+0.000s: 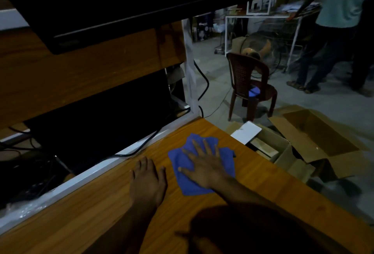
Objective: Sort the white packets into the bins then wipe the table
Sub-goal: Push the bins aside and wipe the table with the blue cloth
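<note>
The scene is dim and underexposed — the large black screen (121, 0) far above the fingertips is featureless. The orange-brown wooden table (91, 213) glows warmly around the fingers (204, 148) pressed flat on the crumpled blue cloth (182, 158); nearer the wrists a heavy soft shadow swallows its grain. Beyond the fingertips, the pale-shirted standing person (342, 0) is motion-smeared — straight edges bow toward the frame's borders.
</note>
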